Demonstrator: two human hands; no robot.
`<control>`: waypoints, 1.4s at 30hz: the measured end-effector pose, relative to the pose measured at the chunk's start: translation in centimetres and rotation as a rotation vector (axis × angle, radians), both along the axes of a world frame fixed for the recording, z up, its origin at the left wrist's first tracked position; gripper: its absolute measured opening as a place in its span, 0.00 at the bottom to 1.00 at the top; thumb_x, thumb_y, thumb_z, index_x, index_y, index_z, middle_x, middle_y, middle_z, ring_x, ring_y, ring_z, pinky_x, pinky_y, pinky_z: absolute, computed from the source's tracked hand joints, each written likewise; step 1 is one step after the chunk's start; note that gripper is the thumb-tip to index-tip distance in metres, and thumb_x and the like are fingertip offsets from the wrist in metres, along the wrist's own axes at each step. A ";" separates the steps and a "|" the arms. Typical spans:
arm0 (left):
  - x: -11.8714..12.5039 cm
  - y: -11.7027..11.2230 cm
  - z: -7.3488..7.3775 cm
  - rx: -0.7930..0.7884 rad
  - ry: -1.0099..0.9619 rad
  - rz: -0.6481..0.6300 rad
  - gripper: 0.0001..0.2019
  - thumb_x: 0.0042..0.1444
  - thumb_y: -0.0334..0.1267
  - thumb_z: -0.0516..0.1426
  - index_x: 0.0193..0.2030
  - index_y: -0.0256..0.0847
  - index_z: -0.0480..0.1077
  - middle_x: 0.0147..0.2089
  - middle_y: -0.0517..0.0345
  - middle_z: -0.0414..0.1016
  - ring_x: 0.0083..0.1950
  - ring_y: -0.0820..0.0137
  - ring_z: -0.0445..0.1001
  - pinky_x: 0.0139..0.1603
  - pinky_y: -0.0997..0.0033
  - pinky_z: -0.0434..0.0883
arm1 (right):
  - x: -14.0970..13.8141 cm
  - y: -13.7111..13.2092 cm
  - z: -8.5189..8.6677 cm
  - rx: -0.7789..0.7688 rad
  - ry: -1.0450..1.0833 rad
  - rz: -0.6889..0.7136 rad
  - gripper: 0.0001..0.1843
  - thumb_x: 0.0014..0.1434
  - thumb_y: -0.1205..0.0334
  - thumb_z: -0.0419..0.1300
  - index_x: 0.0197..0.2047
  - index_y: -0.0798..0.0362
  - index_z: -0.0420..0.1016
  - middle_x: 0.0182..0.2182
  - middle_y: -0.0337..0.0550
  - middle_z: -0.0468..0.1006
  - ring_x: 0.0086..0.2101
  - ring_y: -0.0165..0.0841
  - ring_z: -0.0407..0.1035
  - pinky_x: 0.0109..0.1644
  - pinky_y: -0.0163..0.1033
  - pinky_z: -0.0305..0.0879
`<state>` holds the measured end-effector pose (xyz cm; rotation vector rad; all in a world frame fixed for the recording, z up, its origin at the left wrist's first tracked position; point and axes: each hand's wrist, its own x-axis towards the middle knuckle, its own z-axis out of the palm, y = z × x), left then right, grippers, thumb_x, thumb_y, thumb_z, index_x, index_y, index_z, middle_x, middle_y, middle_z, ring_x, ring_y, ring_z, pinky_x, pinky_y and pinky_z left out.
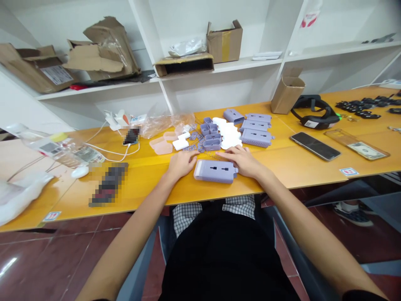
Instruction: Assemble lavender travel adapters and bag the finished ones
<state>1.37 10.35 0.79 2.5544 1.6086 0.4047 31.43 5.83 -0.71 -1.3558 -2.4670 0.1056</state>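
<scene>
A lilac plastic case (pixel 214 171) with small slots lies flat near the front edge of the orange table (pixel 291 167). My left hand (pixel 182 162) rests palm down just left of it, fingers stretched toward small lilac parts (pixel 196 144). My right hand (pixel 241 159) lies flat at the case's right end, fingers spread over the table and touching the case. Behind them sit several more lilac cases (pixel 256 130), lilac trays (pixel 210 134) and white flat pieces (pixel 229 133).
A smartphone (pixel 315 145), a clear phone cover with a banknote (pixel 357 144), a black headset (pixel 314 111) and a cardboard box (pixel 286 94) lie to the right. Plastic bags (pixel 163 123), cables, a water bottle (pixel 53 146) lie left. Shelves hold cartons behind.
</scene>
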 end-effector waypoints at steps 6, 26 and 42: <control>0.3 -0.4 0.2 -0.028 0.024 0.055 0.23 0.69 0.41 0.56 0.68 0.44 0.75 0.41 0.50 0.83 0.46 0.53 0.82 0.51 0.58 0.74 | 0.0 0.1 -0.4 -0.023 0.071 0.069 0.28 0.71 0.72 0.52 0.61 0.39 0.85 0.61 0.49 0.80 0.59 0.51 0.67 0.58 0.57 0.61; 1.2 0.1 -0.6 0.008 0.009 0.064 0.20 0.71 0.45 0.55 0.63 0.44 0.78 0.58 0.43 0.83 0.56 0.48 0.81 0.52 0.56 0.74 | 1.0 0.9 -0.9 0.105 0.669 -0.034 0.11 0.60 0.61 0.68 0.31 0.48 0.69 0.31 0.41 0.77 0.31 0.36 0.70 0.36 0.42 0.66; 0.2 1.1 -1.6 -0.004 -0.430 -0.032 0.20 0.56 0.36 0.68 0.55 0.40 0.77 0.51 0.51 0.84 0.39 0.64 0.79 0.46 0.63 0.75 | 1.1 2.4 -0.3 -0.111 0.921 -0.122 0.16 0.59 0.49 0.68 0.33 0.47 0.66 0.30 0.41 0.78 0.32 0.37 0.72 0.36 0.42 0.67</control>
